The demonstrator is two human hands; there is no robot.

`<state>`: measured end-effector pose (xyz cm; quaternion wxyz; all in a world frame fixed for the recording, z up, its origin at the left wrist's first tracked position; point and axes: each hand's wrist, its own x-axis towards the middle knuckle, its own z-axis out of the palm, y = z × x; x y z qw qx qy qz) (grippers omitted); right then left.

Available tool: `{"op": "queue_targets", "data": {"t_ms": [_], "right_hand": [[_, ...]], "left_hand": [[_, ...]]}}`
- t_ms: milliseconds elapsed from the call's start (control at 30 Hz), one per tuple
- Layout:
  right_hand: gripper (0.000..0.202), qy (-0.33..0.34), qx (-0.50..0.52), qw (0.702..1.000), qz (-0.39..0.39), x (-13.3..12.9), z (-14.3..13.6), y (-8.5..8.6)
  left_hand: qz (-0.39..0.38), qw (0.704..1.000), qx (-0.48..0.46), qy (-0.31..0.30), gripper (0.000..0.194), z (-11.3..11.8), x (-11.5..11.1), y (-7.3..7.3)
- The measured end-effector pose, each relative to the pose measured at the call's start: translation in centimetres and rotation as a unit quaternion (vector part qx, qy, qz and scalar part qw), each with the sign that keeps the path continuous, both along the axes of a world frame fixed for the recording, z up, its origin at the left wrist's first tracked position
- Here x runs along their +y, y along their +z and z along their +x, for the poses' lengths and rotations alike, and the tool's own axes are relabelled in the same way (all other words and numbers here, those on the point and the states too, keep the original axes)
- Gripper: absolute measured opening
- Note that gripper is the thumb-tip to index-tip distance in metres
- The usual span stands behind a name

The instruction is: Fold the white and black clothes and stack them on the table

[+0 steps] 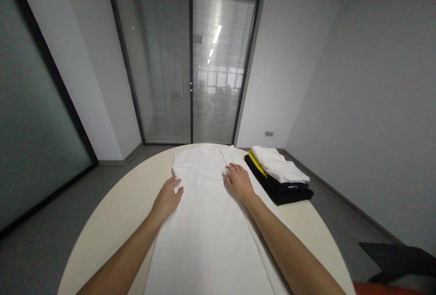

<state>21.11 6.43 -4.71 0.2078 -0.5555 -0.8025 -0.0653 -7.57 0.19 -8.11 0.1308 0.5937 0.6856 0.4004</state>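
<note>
A white T-shirt (207, 231) lies lengthwise on the round table, running from the near edge to the far side. Its left side is folded inward, with a sleeve (186, 168) lying across the upper part. At the left edge of the cloth is my left hand (168, 199), thumb and fingers apart and nothing gripped. My right hand (240, 182) rests on the shirt's upper right part, palm down with fingers spread. Beneath my right forearm, more white cloth extends along the right side; part of it is hidden by the arm.
A stack of folded black clothes (289, 195), with a yellow garment (258, 163) and a white garment (281, 164) on it, sits at the table's right. The pale tabletop (126, 204) has a curved edge. A dark chair part (398, 258) stands at lower right.
</note>
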Motion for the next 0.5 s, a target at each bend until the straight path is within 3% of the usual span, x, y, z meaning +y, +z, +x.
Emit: {"op": "queue_targets", "data": {"t_ms": [233, 400, 500], "right_hand": [[0.030, 0.089, 0.036, 0.989, -0.116, 0.3, -9.5, 4.0], [0.031, 0.082, 0.086, 0.978, -0.174, 1.2, -16.1, 4.2], [0.045, 0.071, 0.077, 0.974, -0.199, 1.5, -18.5, 3.8]], "left_hand": [[-0.012, 1.000, 0.013, -0.007, 0.027, 1.2, -1.5, 0.9], [-0.067, 0.996, 0.048, -0.023, 0.015, 1.7, -2.5, 2.6], [-0.095, 0.991, 0.088, -0.022, 0.017, 2.2, -3.0, 3.8]]}}
